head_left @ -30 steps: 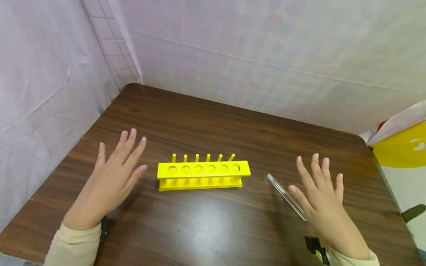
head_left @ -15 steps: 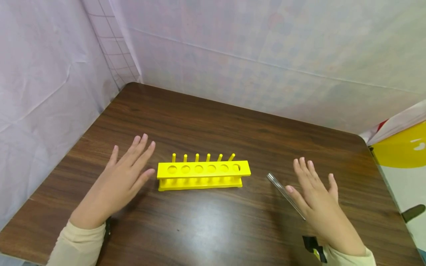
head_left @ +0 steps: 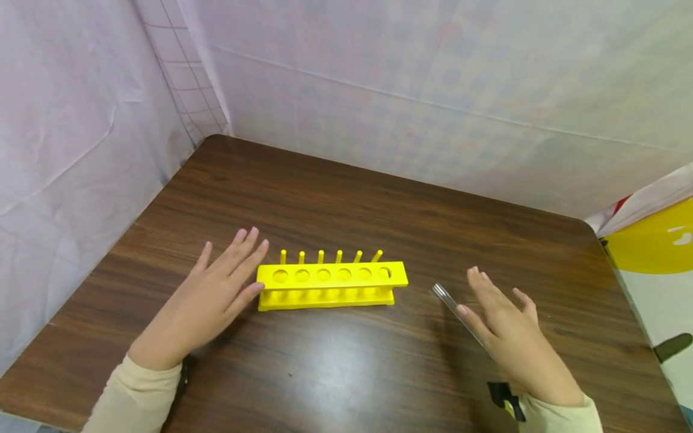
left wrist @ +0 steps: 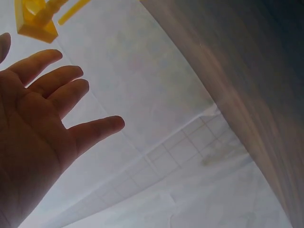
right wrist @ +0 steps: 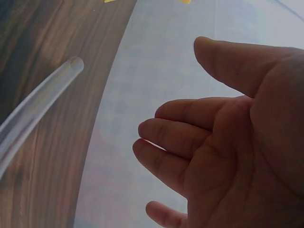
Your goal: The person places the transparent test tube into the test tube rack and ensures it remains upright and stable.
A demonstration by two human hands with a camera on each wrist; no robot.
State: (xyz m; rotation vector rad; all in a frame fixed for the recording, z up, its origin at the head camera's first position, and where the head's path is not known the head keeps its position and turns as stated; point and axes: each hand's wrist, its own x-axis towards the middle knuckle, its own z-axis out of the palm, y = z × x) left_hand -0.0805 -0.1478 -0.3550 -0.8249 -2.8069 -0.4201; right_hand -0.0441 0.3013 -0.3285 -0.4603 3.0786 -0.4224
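Observation:
A yellow test tube rack (head_left: pixel 331 278) with a row of round holes and upright pegs stands mid-table, its holes holding nothing. My left hand (head_left: pixel 208 300) is spread at the rack's left end; thumb and fingertips overlap its edge in the head view, and I cannot tell whether they touch. In the left wrist view a gap shows between those fingers and the rack (left wrist: pixel 38 28). A clear glass test tube (head_left: pixel 449 300) lies slantwise to the right of the rack. Over its near end hovers my right hand (head_left: pixel 509 334), fingers extended, gripping nothing; the tube (right wrist: pixel 42 104) shows apart from it.
The brown wood-grain table (head_left: pixel 346 198) reaches back to a pale hanging cloth (head_left: pixel 406 78). Another white cloth (head_left: pixel 65 120) hangs along the left side. At the right edge is a panel with a yellow print (head_left: pixel 649 240).
My left hand has moved right, up to the rack's left end. The right hand has shifted left over the tube, its fingers drawing closer together. Rack and tube have stayed put.

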